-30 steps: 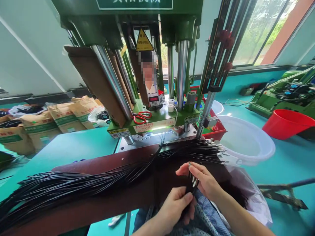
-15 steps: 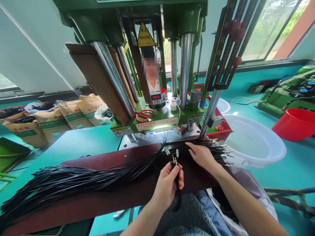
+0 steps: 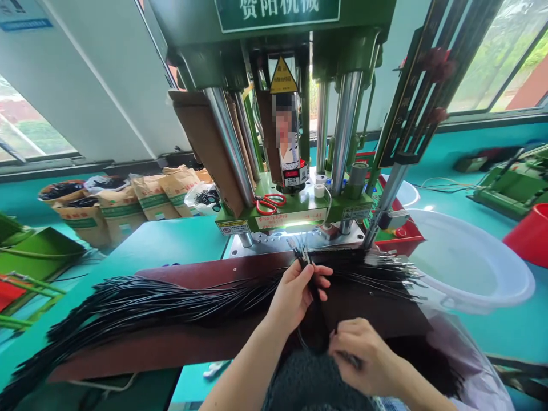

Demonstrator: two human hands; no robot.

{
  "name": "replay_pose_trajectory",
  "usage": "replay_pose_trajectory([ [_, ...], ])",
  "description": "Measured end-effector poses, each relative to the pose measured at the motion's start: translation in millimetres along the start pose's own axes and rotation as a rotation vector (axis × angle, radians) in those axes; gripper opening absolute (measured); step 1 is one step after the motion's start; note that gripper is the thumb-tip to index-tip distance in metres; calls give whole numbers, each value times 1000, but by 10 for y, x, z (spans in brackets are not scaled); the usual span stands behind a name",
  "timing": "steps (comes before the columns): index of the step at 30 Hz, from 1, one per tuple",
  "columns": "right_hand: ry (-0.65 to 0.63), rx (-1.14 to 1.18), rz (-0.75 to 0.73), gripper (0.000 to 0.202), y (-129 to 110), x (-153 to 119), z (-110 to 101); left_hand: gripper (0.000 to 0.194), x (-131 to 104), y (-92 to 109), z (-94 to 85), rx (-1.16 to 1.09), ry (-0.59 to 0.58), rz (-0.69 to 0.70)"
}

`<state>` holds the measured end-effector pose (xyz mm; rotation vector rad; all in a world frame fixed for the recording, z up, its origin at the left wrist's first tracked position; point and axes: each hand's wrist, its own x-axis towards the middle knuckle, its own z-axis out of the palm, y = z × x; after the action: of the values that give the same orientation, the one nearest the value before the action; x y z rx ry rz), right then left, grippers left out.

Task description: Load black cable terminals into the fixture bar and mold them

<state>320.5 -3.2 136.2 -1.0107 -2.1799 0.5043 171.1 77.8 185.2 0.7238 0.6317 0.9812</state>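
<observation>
My left hand [image 3: 297,288] is closed around a small bundle of black cables [image 3: 315,308], their metal-tipped ends poking up above the thumb in front of the press. The bundle hangs down in a loop toward my lap. Lower and to the right, my right hand [image 3: 362,354] has its fingers curled on the dark lower part of this bundle; some of the grip is hidden. A long pile of black cables [image 3: 171,302] lies across the brown board [image 3: 240,271], running behind my left hand. Silvery connector ends [image 3: 396,262] of the pile fan out on the right.
A green press [image 3: 274,222] with steel columns stands just behind the board, red-handled scissors [image 3: 270,203] on its ledge. At right are a white tub [image 3: 475,257] and a red bucket [image 3: 528,237]. Paper sacks [image 3: 117,208] stand at left. Another person [image 3: 287,142] shows through the press.
My right hand has left the cable pile and come down toward my lap, closing on the lower bundle. My left hand keeps its hold; its bundle's tips are nearer the press. The view has shifted.
</observation>
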Motion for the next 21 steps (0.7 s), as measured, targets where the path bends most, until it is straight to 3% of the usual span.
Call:
replay_pose_trajectory([
  [3,-142,82,37,25,-39,20,64,28,60,-65,82,6,-53,-78],
  [9,-225,327,160,19,66,-35,35,33,13,-298,67,12,-106,-70],
  [11,-131,435,238,22,136,-19,-16,34,-3,-397,61,42,-79,-45],
  [14,155,625,405,17,222,63,-113,35,-17,-543,94,138,-42,5],
  [15,214,676,452,23,240,97,-140,35,-20,-587,114,175,-42,18],
  [18,241,729,585,49,263,177,-179,38,-25,-690,174,259,-84,15],
  [21,245,792,710,52,271,202,-178,40,-20,-740,196,281,-125,-11],
])
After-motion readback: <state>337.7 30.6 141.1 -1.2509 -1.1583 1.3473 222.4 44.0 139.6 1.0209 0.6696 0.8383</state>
